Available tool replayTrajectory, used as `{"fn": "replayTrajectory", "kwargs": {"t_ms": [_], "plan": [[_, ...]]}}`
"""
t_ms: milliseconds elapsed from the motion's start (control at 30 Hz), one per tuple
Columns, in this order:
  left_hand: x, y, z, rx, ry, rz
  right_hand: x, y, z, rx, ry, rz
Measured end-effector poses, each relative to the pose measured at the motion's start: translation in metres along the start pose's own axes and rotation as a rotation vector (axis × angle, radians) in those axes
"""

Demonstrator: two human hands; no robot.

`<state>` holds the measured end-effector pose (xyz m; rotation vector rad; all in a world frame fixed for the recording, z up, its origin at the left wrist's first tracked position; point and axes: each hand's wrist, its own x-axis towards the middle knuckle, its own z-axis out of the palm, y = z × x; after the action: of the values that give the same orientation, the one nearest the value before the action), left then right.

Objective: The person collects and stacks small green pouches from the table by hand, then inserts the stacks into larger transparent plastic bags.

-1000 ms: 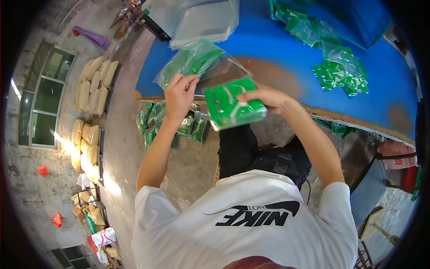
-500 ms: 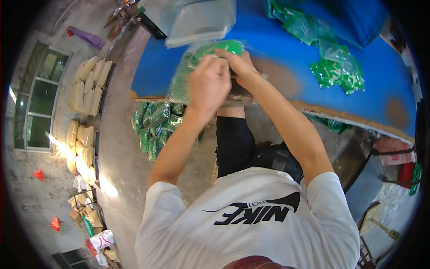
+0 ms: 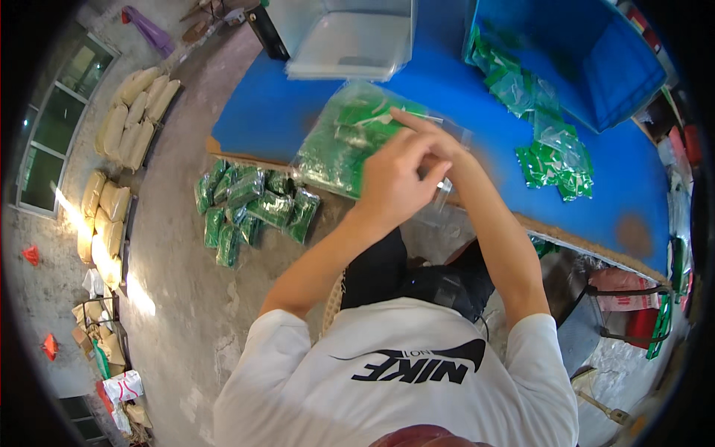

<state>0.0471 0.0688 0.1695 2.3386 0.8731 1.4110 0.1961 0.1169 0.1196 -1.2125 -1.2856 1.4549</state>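
On the near edge of the blue tabletop lies a clear plastic bag (image 3: 320, 153) filled with green packets. My left hand (image 3: 396, 173) is over the bag's right part, fingers curled and thumb sticking out. What its fingertips hold is hidden. Crossing close against it, my right hand (image 3: 441, 143) rests at the same end, its index finger stretched flat over the bag; its other fingers are partly covered. A loose clear plastic flap shows beside and below the hands.
Behind the bag stands a clear-sided bin (image 3: 346, 45). A tipped blue bin (image 3: 558, 67) spills green packets (image 3: 555, 160) onto the table (image 3: 253, 112). Several filled green bags (image 3: 249, 201) lie on the floor left of my legs. Stacked sacks (image 3: 134, 115) line the wall.
My left hand has moved right, from the bag's middle across to my right hand, uncovering more of the bag. The whole view has shifted slightly.
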Motion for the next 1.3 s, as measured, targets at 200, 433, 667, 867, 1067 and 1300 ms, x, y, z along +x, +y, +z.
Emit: {"fn": "replayTrajectory", "kwargs": {"t_ms": [200, 433, 667, 867, 1067, 1300], "plan": [[0.022, -0.177, -0.088, -0.336, -0.060, -0.712, -0.004, -0.004, 0.015, 0.238, 0.105, 0.155], [-0.008, -0.202, -0.094, -0.965, -0.429, -0.941, 0.003, 0.003, 0.033, 0.068, 0.355, 0.211], [0.012, -0.169, -0.065, -1.064, -0.421, -0.852, -0.006, 0.016, 0.035, -0.029, 0.526, -0.005], [-0.003, -0.143, -0.066, -0.807, -0.477, -0.788, -0.041, 0.024, 0.060, -0.288, 0.500, -0.032], [0.013, -0.133, -0.055, -0.694, -0.560, -0.760, -0.078, 0.022, 0.037, 0.071, 0.169, -0.065], [0.023, -0.135, -0.053, -0.309, -0.709, -0.523, -0.096, 0.035, 0.045, -0.310, 0.308, -0.115]]}}
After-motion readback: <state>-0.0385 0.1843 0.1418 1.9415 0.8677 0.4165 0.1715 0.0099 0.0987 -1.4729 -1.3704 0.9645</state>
